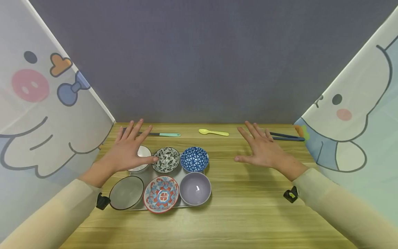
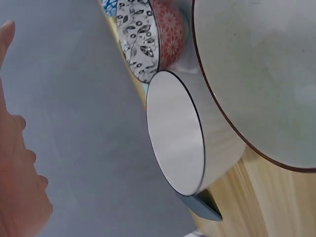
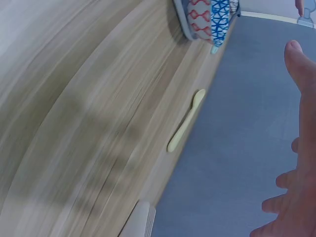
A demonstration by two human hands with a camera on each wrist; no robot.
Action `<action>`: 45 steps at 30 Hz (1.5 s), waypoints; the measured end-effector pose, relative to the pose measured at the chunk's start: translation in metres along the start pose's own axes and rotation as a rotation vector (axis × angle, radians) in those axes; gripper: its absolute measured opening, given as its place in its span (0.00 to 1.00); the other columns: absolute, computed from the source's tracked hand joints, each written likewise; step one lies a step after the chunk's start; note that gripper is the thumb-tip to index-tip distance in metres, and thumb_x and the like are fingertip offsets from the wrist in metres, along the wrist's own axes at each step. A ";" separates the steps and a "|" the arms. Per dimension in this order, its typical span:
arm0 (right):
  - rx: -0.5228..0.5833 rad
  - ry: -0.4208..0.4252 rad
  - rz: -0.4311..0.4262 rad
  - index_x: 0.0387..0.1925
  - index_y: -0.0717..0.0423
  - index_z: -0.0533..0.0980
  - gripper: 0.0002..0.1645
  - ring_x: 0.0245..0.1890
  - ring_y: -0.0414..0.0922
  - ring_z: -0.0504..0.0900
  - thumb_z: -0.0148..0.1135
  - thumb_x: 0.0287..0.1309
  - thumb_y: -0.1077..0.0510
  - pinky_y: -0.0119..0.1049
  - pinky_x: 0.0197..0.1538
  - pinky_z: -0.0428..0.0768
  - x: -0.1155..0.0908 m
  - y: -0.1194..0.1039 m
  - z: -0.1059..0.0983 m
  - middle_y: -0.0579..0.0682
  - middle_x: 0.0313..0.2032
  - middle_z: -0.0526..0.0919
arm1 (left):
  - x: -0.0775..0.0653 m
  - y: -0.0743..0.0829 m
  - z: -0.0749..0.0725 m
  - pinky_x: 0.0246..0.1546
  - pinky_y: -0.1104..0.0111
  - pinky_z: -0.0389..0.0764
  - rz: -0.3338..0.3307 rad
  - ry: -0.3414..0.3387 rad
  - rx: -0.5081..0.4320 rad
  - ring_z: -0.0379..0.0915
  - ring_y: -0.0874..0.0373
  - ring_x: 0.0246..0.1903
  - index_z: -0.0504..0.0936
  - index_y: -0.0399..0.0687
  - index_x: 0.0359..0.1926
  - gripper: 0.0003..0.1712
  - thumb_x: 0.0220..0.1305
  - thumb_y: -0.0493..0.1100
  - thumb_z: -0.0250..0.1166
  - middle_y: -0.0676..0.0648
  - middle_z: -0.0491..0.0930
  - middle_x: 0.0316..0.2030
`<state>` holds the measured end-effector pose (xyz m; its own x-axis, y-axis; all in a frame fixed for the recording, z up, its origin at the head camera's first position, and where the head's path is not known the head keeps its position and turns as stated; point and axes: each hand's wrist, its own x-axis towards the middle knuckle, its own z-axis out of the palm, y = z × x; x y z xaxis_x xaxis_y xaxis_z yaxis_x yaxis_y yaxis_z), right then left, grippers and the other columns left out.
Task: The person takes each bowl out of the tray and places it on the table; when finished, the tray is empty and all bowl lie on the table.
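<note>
My left hand (image 1: 127, 152) hovers with spread fingers above the back left of a tray, over a white bowl (image 2: 175, 133) that it partly covers in the head view. Close to its thumb is a bowl with a black leaf pattern (image 1: 166, 160). My right hand (image 1: 263, 148) is held over the right part of the table, fingers spread and holding nothing. Behind its fingertips lie dark tongs (image 1: 287, 137), partly hidden. A blue patterned bowl (image 1: 194, 159), a purple bowl (image 1: 195, 188), a red floral bowl (image 1: 161, 194) and a large pale bowl (image 1: 126, 193) stand on the tray too.
A yellow spoon (image 1: 214, 132) lies near the table's back edge. Left of it is a utensil with a mint handle (image 1: 169, 135), its far end behind my left hand. A grey wall (image 1: 199, 62) rises behind the wooden table (image 1: 242, 221), with printed cloths at both sides.
</note>
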<state>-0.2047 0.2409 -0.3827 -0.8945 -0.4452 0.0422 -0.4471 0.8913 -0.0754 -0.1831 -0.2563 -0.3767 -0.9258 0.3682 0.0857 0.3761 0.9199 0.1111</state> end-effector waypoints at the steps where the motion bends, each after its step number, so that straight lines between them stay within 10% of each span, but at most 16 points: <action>1: 0.008 0.006 -0.002 0.83 0.39 0.43 0.70 0.80 0.65 0.44 0.56 0.49 0.13 0.75 0.71 0.49 0.001 -0.001 0.000 0.55 0.82 0.40 | -0.002 -0.003 -0.001 0.74 0.36 0.28 -0.005 0.013 -0.015 0.23 0.38 0.80 0.40 0.62 0.84 0.67 0.54 0.82 0.61 0.46 0.27 0.82; 11: 0.162 0.074 -0.017 0.83 0.37 0.42 0.67 0.74 0.67 0.61 0.60 0.53 0.18 0.73 0.57 0.72 0.009 -0.015 -0.001 0.57 0.81 0.48 | -0.035 -0.031 -0.005 0.64 0.29 0.57 -0.051 0.142 -0.209 0.50 0.24 0.73 0.44 0.45 0.83 0.60 0.64 0.64 0.66 0.30 0.47 0.79; 21: 0.435 0.075 -0.037 0.83 0.44 0.46 0.63 0.78 0.61 0.56 0.65 0.59 0.26 0.65 0.72 0.62 0.020 -0.026 0.023 0.56 0.80 0.54 | -0.069 -0.067 0.018 0.58 0.27 0.61 -0.205 0.030 -0.478 0.58 0.23 0.69 0.38 0.44 0.83 0.50 0.76 0.59 0.55 0.29 0.43 0.79; 32: 0.726 0.007 0.027 0.82 0.43 0.48 0.57 0.66 0.68 0.74 0.69 0.62 0.38 0.62 0.59 0.78 0.037 -0.046 0.053 0.64 0.75 0.63 | -0.096 -0.094 0.048 0.58 0.31 0.66 -0.272 -0.087 -0.690 0.57 0.19 0.66 0.32 0.39 0.82 0.47 0.80 0.54 0.50 0.23 0.49 0.76; 39: 0.907 -0.066 0.096 0.82 0.47 0.49 0.53 0.65 0.67 0.75 0.67 0.66 0.43 0.56 0.54 0.83 0.045 -0.057 0.078 0.65 0.74 0.62 | -0.101 -0.099 0.071 0.52 0.72 0.76 -0.233 -0.084 -0.772 0.78 0.41 0.59 0.37 0.39 0.82 0.44 0.80 0.48 0.52 0.25 0.57 0.74; 45: 1.058 -0.119 0.145 0.81 0.52 0.51 0.49 0.61 0.66 0.79 0.66 0.68 0.50 0.51 0.44 0.87 0.050 -0.067 0.096 0.68 0.72 0.65 | -0.102 -0.095 0.084 0.52 0.74 0.79 -0.216 -0.109 -0.976 0.80 0.69 0.53 0.36 0.40 0.82 0.43 0.81 0.44 0.50 0.23 0.55 0.74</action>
<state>-0.2196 0.1505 -0.4716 -0.9083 -0.3978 -0.1297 -0.0620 0.4346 -0.8985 -0.1279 -0.3702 -0.4794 -0.9579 0.2618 -0.1175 0.0214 0.4735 0.8806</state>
